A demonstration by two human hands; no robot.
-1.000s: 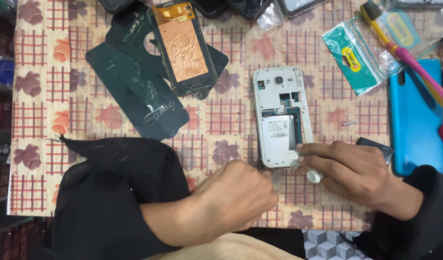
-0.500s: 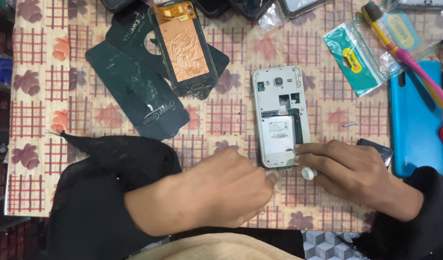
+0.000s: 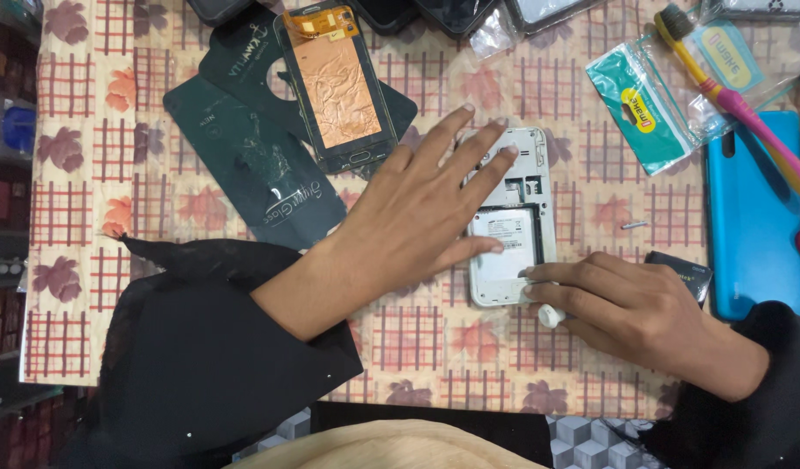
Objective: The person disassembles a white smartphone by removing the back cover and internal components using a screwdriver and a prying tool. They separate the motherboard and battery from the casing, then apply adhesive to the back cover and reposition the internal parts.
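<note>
A white phone body (image 3: 522, 234) with its back cover off lies face down on the checked tablecloth (image 3: 417, 339). My left hand (image 3: 417, 208) is spread flat over the phone's upper left part, fingers apart, thumb resting on the battery bay. My right hand (image 3: 626, 308) rests at the phone's lower right corner. Its fingertips touch the phone's bottom edge, and a small white object (image 3: 550, 314) sits under the fingers. Black sleeves cover both forearms.
A phone screen assembly with a copper-coloured back (image 3: 335, 87) lies on dark green card packaging (image 3: 244, 165) at the upper left. At the right lie a blue phone cover (image 3: 752, 217), a pink-and-yellow toothbrush (image 3: 739, 104), plastic sachets (image 3: 647, 108) and a small screw (image 3: 634, 225).
My left hand has moved up from the near edge of the table and spread over the white phone. My right hand stays at the phone's lower corner.
</note>
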